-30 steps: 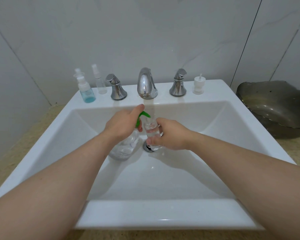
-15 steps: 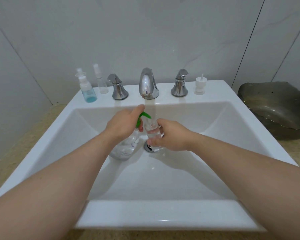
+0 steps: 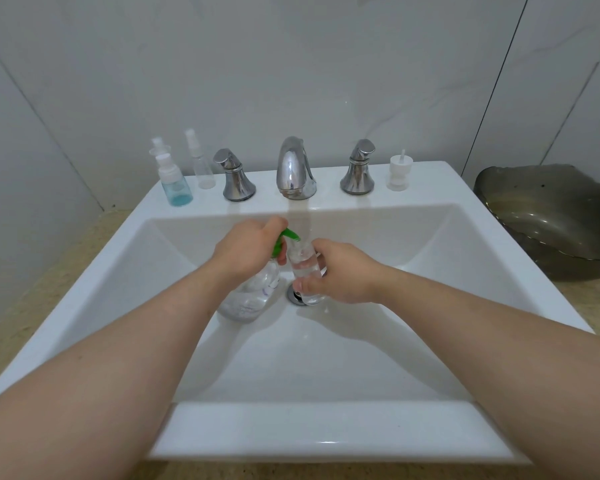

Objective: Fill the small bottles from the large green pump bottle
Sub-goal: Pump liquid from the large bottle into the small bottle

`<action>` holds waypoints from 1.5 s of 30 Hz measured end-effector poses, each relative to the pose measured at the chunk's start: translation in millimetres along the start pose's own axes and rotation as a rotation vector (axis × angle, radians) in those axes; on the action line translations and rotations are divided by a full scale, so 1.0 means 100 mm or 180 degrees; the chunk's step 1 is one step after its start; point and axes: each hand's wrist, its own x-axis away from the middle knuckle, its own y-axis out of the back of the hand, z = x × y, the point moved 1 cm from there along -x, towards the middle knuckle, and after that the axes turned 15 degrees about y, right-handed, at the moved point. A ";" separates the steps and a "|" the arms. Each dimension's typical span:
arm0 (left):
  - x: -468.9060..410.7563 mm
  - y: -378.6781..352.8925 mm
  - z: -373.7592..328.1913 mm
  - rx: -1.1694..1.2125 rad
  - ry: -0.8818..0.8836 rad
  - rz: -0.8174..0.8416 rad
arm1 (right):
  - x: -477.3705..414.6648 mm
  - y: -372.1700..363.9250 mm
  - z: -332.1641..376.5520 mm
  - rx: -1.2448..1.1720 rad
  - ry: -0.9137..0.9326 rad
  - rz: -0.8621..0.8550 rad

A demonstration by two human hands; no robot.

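Observation:
Inside the white sink basin (image 3: 413, 341) stands a clear large pump bottle (image 3: 253, 296) with a green pump head (image 3: 286, 237). My left hand (image 3: 250, 251) grips its neck, with a finger on top of the pump. The green spout points into the mouth of a small clear bottle (image 3: 305, 268), which my right hand (image 3: 340, 271) holds upright over the drain. Clear liquid fills part of the small bottle. A small bottle with blue liquid (image 3: 174, 183) and a slim clear spray bottle (image 3: 201, 168) stand on the back left ledge.
A chrome faucet (image 3: 295, 171) with two handles (image 3: 234, 178) (image 3: 359, 169) lines the back ledge. A loose white pump cap (image 3: 399, 171) sits to the right of them. A dark glass bowl (image 3: 551, 216) rests on the counter at far right.
Both hands and bottles hold nearly the same position over the drain; only the camera view has shifted slightly.

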 end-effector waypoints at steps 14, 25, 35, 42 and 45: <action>0.00 0.01 0.00 0.0038 0.0080 -0.0021 | -0.01 0.00 0.00 0.0009 0.0015 -0.0009; 0.00 0.00 0.01 0.0104 0.0116 -0.0064 | 0.00 0.01 0.01 -0.0056 0.0024 -0.0038; 0.02 0.00 -0.01 0.0122 0.0089 -0.0023 | 0.01 0.01 0.03 -0.0039 0.0019 0.0004; 0.00 0.00 0.01 0.0114 0.0104 -0.0067 | 0.01 0.02 0.04 -0.0074 0.0005 0.0002; 0.01 -0.01 0.01 0.0093 0.0075 -0.0066 | 0.01 0.02 0.04 -0.0047 0.0012 -0.0020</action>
